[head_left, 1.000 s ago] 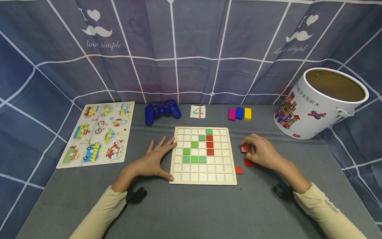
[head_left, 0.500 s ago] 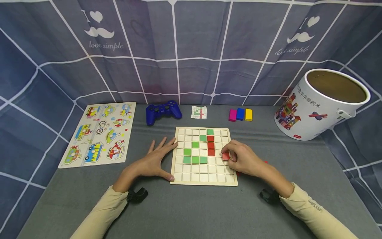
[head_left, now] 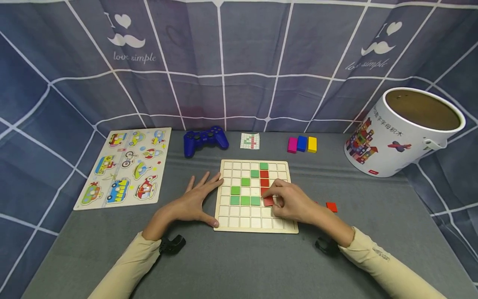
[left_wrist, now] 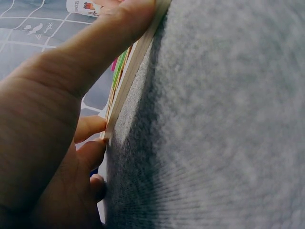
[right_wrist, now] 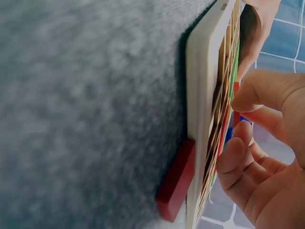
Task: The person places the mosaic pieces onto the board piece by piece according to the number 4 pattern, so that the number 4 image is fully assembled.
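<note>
Left hand flat and relaxed on the tabletop, fingers straight against the left edge of the grid board, gripping nothing. Right hand over the board, grip pinching a red tile just below the red column and beside the green row. Likely trouble: tile landing tilted across a cell ridge, or nudging seated green tiles loose; a spare red tile further right.

Even, bright light; head view bows at edges, wrist views blur close-up.
</note>
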`<action>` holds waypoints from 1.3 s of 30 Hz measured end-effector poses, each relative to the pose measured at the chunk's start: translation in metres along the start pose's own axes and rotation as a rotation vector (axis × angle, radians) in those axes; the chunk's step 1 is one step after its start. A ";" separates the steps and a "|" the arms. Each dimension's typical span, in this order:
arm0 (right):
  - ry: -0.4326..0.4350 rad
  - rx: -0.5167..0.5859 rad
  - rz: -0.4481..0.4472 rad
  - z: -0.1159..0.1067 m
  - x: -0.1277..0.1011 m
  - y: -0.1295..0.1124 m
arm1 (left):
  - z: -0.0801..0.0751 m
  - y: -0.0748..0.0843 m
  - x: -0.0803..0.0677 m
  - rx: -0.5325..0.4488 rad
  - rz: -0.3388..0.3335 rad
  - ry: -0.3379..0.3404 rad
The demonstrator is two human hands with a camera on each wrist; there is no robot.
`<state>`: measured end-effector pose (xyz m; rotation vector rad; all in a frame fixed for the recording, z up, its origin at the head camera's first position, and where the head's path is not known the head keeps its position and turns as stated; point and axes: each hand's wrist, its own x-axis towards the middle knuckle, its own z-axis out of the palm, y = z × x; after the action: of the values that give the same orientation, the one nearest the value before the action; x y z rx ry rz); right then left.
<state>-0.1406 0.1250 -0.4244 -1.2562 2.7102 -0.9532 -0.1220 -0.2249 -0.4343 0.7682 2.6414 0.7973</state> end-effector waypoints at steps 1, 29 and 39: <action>-0.006 -0.009 0.006 0.000 0.001 -0.001 | 0.000 0.000 0.000 -0.002 0.002 0.000; 0.035 -0.024 0.079 -0.016 -0.014 0.007 | 0.001 0.003 0.001 0.002 0.021 -0.006; 0.102 -0.067 0.139 -0.041 -0.052 0.028 | -0.001 0.003 -0.002 0.002 0.013 0.009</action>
<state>-0.1345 0.1962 -0.4184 -1.0377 2.8851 -0.9445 -0.1190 -0.2244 -0.4312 0.7844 2.6479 0.8032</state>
